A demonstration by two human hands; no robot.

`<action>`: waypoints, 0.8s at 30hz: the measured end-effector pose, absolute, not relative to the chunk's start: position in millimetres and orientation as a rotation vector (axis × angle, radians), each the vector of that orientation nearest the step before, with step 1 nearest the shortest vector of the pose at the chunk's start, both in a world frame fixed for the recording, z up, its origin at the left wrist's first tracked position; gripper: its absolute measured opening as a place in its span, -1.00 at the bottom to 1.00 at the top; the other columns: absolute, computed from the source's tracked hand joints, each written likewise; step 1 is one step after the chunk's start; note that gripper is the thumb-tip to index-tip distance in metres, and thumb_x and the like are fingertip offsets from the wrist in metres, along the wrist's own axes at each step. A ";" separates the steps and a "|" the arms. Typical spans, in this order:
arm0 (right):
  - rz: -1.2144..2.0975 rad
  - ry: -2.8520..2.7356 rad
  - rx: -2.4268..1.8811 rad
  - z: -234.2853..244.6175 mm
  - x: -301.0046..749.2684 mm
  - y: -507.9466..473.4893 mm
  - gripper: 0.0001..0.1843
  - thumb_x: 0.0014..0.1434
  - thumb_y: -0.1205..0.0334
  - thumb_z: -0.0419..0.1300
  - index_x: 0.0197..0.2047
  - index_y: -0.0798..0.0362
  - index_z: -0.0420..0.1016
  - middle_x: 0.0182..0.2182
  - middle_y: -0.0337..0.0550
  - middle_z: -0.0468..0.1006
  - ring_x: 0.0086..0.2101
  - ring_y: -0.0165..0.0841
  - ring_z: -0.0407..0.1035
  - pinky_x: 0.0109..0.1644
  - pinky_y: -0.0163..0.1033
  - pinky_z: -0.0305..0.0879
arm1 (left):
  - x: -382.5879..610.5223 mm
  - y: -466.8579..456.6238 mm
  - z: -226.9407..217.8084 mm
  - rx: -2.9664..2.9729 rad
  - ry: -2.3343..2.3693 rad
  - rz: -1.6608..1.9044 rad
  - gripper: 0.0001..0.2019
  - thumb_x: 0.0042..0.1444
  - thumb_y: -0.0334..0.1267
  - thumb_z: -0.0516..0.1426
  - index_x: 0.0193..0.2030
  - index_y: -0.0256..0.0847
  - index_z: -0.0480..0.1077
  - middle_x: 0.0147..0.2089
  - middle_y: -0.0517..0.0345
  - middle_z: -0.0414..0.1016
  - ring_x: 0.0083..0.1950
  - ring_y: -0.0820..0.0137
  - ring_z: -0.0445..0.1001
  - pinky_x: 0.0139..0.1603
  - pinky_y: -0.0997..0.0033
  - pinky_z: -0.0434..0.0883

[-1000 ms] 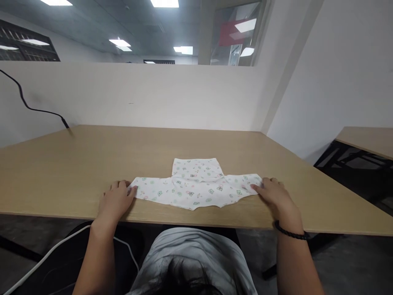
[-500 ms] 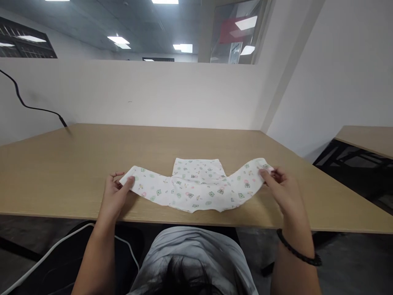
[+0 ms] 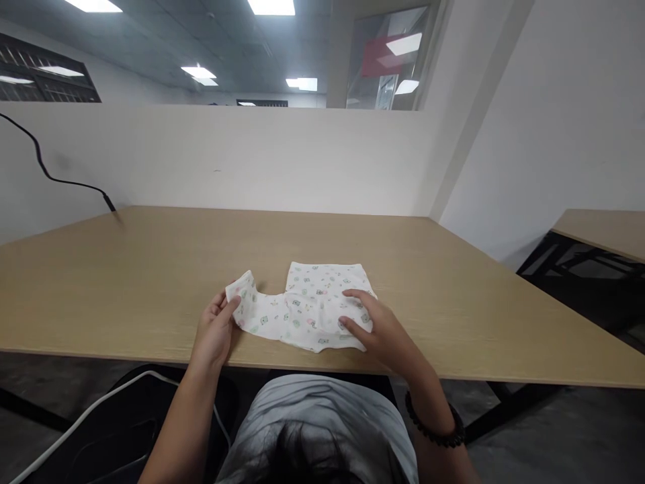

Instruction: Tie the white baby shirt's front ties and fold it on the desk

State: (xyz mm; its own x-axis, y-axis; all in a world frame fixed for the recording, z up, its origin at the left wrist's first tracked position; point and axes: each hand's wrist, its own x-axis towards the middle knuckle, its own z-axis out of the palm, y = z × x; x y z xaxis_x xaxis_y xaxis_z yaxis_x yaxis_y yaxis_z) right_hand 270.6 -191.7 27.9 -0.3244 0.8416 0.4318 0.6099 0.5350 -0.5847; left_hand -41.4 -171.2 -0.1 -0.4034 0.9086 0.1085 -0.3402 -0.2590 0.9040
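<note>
The small printed garment (image 3: 312, 302) lies on the wooden surface (image 3: 151, 269), close to the near edge, right in front of the person. Its long axis runs left to right, straight hem pointing at the far wall. Left hand (image 3: 216, 331) pinches the left flap between thumb and fingers, and that end curls up off the surface. Right hand (image 3: 385, 329) rests flat on the right side of the cloth, fingers spread, a dark bracelet (image 3: 436, 430) on the wrist

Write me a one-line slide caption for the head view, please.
Right hand flat on a small printed garment on a wooden desk; left hand pinches its raised end.
</note>
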 end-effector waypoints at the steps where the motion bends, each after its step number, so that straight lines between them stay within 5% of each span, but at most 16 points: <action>1: 0.329 -2.028 -1.228 22.7 276.6 -189.0 -0.49 0.29 -0.03 0.11 0.25 -0.06 0.27 0.22 0.02 0.40 0.22 -0.09 0.26 0.30 0.10 0.19 | -39.1 -171.1 -0.9 0.837 1.048 1.786 -0.51 -0.24 -0.21 0.41 -0.10 -0.25 0.50 -0.04 -0.04 0.61 0.02 0.13 0.57 -0.09 0.31 0.53; 8: 0.074 -2.205 -1.587 -17.0 284.0 -183.3 -0.26 0.30 -0.27 -0.03 0.37 0.02 0.23 0.36 0.14 0.18 0.36 0.14 -0.07 0.27 0.36 0.04 | -31.9 -172.8 -1.3 0.911 1.090 1.815 -0.45 -0.20 -0.31 0.35 0.03 -0.15 0.44 0.04 0.01 0.57 0.07 0.12 0.55 -0.09 0.27 0.54; 12: 0.046 -2.217 -1.558 -21.0 280.5 -186.8 -0.25 0.32 -0.26 -0.08 0.42 -0.03 0.13 0.41 0.09 0.06 0.39 0.10 -0.19 0.27 0.35 0.05 | -26.0 -170.5 4.6 0.838 1.110 1.923 -0.50 -0.10 -0.29 0.31 0.05 -0.17 0.41 -0.04 0.01 0.60 0.01 0.17 0.58 -0.06 0.25 0.54; 17: 0.068 -2.097 -1.516 -23.1 285.4 -185.2 -0.26 0.33 -0.24 -0.08 0.41 0.03 0.15 0.41 0.13 0.05 0.40 0.09 -0.23 0.30 0.29 0.04 | 24.9 -168.6 20.3 1.009 1.076 2.072 -0.49 0.16 -0.13 0.21 0.25 -0.10 0.27 0.12 -0.03 0.53 0.16 0.19 0.50 0.11 0.24 0.48; 20: 0.075 -2.109 -1.490 -26.6 288.1 -185.0 -0.30 0.34 -0.23 -0.08 0.34 0.05 0.26 0.38 0.13 0.13 0.39 0.09 -0.19 0.30 0.26 0.05 | 63.7 -178.1 26.1 1.413 1.016 1.847 -0.50 0.28 -0.06 0.11 0.32 -0.09 0.23 0.21 -0.07 0.47 0.22 0.16 0.45 0.18 0.19 0.44; 24: 0.050 -2.075 -1.436 -30.5 291.5 -184.1 -0.39 0.35 -0.19 -0.07 0.27 0.00 0.32 0.34 0.09 0.21 0.38 0.06 -0.11 0.29 0.27 0.09 | 80.9 -200.2 28.1 2.131 0.859 1.101 -0.41 0.26 -0.04 0.14 0.40 0.03 0.16 0.40 0.03 0.24 0.42 0.14 0.17 0.38 0.08 0.23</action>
State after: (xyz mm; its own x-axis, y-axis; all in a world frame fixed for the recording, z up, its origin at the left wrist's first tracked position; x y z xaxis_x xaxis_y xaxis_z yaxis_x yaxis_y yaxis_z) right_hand 291.5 -184.1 -30.5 -0.2276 0.8606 0.4557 0.8377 0.4116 -0.3589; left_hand 80.9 -200.2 28.1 0.4506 0.7576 0.4722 0.2737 -0.6207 0.7347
